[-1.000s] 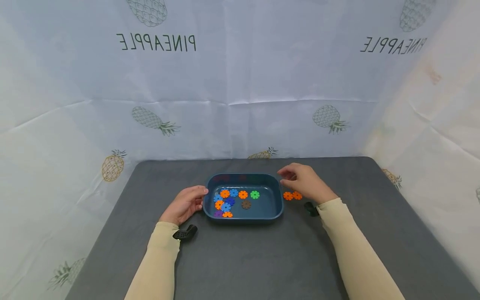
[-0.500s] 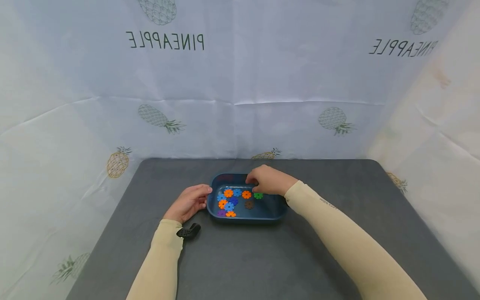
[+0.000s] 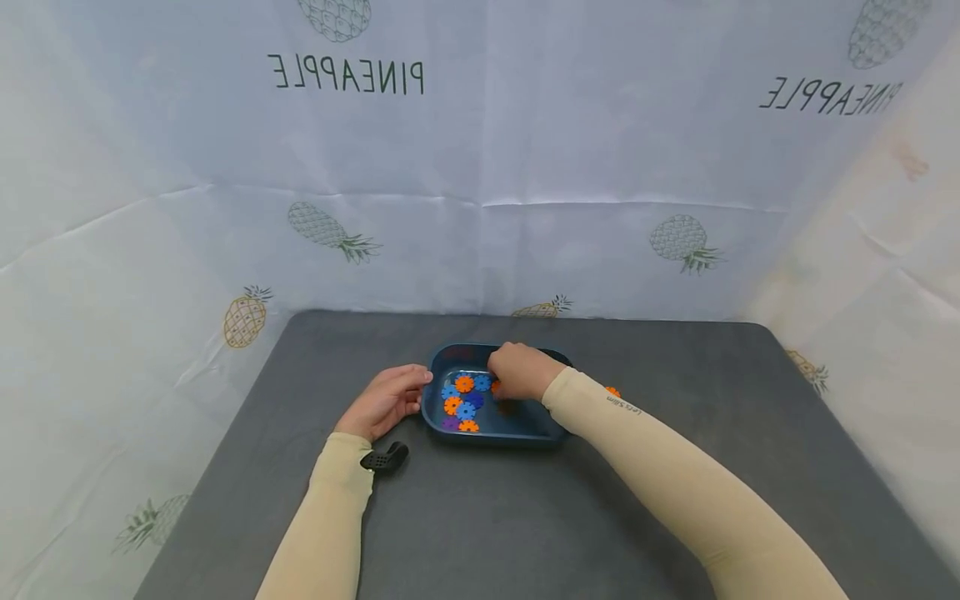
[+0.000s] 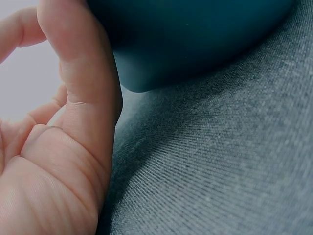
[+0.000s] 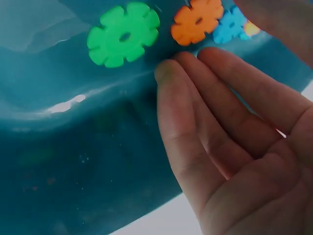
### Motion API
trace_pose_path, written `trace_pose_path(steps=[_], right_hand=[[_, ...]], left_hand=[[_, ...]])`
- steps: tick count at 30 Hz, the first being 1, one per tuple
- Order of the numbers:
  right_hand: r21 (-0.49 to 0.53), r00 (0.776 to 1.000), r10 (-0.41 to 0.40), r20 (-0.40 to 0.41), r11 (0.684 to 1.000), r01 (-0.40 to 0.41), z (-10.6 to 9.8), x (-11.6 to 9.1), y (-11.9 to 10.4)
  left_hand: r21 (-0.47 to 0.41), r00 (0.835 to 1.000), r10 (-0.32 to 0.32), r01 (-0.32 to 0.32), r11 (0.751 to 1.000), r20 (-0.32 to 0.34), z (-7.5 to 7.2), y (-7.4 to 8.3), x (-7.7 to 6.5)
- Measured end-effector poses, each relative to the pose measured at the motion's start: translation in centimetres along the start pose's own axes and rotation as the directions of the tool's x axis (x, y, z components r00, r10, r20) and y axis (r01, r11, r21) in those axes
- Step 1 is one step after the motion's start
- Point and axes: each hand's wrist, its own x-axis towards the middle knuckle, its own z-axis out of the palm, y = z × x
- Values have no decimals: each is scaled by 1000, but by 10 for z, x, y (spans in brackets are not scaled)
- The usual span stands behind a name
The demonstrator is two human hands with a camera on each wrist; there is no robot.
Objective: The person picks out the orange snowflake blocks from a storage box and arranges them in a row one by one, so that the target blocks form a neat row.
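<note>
My left hand (image 3: 382, 402) holds the left end of a dark blue-green tray (image 3: 487, 438), its fingertips right at the rim. In the left wrist view its fingers are bent beside the tray's outer wall (image 4: 195, 39). My right hand (image 3: 522, 372) reaches down inside the tray. In the right wrist view its fingers point, slightly bent, towards an orange notched disc (image 5: 198, 20), with no piece showing between them. A green notched disc (image 5: 123, 35) lies beside the orange one; the right hand covers it in the head view.
Several blue, orange and purple notched discs (image 3: 466, 410) lie in the tray's left half. Another orange disc (image 3: 612, 392) is on the grey table (image 3: 465, 517), partly behind the right sleeve (image 3: 652, 442). A pineapple-print sheet (image 3: 480, 258) hangs behind the table.
My right hand has moved left from beside the orange discs on the table, over the tray's right side and down into it. The left hand stays at the rim.
</note>
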Motion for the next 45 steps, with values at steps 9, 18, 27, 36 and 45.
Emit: trace_pose_path(steps=[9, 18, 27, 36, 45], right_hand=[[-60, 998, 33, -49, 998, -36, 3, 1, 2], [-71, 995, 57, -79, 996, -62, 0, -2, -5], [14, 998, 54, -42, 998, -53, -4, -8, -3], [36, 999, 27, -39, 999, -25, -29, -19, -5], [148, 998, 21, -51, 989, -13, -38, -33, 5]], left_hand=[[19, 1000, 13, -13, 1000, 5, 5, 6, 6], [15, 1000, -1, 1, 1000, 9, 7, 8, 7], [12, 1000, -13, 13, 1000, 6, 7, 5, 6], [9, 1000, -4, 4, 1000, -1, 1, 0, 2], [0, 1000, -10, 10, 1000, 6, 2, 0, 2]])
